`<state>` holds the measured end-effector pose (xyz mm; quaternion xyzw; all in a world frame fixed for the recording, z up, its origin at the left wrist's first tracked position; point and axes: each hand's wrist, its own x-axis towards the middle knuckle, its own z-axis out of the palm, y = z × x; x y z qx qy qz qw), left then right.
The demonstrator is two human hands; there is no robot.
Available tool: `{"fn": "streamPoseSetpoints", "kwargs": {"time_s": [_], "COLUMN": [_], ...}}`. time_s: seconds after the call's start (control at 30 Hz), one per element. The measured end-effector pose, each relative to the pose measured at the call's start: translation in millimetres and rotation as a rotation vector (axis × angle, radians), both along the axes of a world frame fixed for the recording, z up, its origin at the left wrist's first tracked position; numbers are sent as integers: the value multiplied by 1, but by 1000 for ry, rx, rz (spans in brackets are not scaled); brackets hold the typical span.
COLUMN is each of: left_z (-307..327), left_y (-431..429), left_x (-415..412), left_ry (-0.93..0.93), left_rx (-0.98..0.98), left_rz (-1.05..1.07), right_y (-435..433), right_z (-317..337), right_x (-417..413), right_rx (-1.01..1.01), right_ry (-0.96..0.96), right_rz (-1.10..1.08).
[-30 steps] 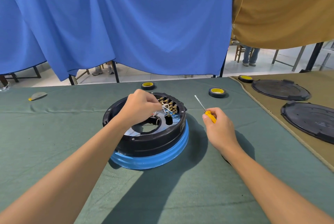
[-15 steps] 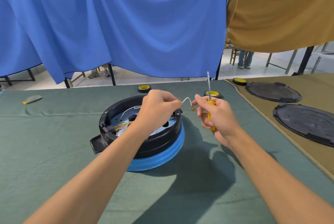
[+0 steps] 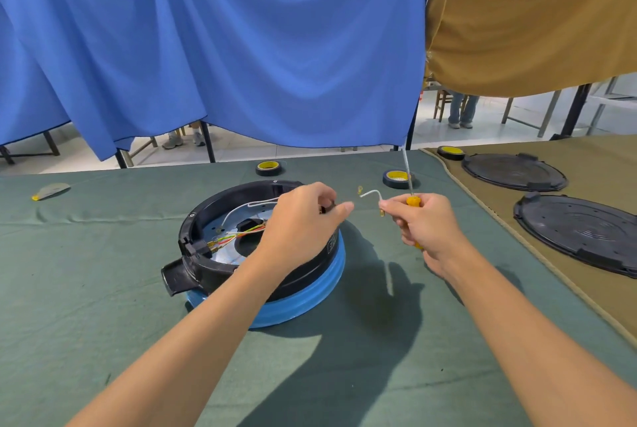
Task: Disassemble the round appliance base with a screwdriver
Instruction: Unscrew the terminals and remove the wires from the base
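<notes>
Right hand (image 3: pixel 427 226) grips a yellow-handled screwdriver (image 3: pixel 413 201) upright, pinching a bent white wire (image 3: pixel 370 193); left hand (image 3: pixel 303 219) curls over the round black-and-blue base (image 3: pixel 203 264), grasp unclear.

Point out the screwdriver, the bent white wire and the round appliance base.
screwdriver (image 3: pixel 413 201), head view, on the yellow handle's top end.
bent white wire (image 3: pixel 370 192), head view, on its upper stretch before the bend.
round appliance base (image 3: pixel 310 299), head view, on the blue lower band.

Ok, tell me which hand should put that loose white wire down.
Right, probably: the right hand pinches the white wire beside the screwdriver, over the cloth; the left hand is above the base, clear of the wire.
</notes>
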<state>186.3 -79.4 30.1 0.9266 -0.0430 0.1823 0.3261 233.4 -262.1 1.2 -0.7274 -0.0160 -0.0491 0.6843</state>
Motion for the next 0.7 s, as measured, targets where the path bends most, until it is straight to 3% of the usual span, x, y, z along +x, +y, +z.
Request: {"fn": "streamPoseSetpoints", "kwargs": {"time_s": [0.07, 0.13, 0.33, 0.43, 0.6, 0.7], "left_z": [-5, -10, -11, -11, -2, -4], "left_y": [3, 5, 7, 13, 44, 54], "left_x": [-4, -7, -9, -11, -10, -10], "left_ry": [-80, -133, -140, -95, 265, 274], "left_rx": [397, 554, 561, 622, 629, 540], "left_rz": [25, 7, -35, -82, -241, -318], "right_y": [-10, -18, -18, -17, -18, -14], "right_z": [-8, -17, -30, -31, -29, -21], "right_x": [8, 14, 20, 18, 17, 16], "right_rx": [-165, -337, -807, -941, -955, -832], "right_ry": [56, 105, 159, 170, 183, 117], "right_rz": [-166, -284, -396, -432, -441, -360]}}
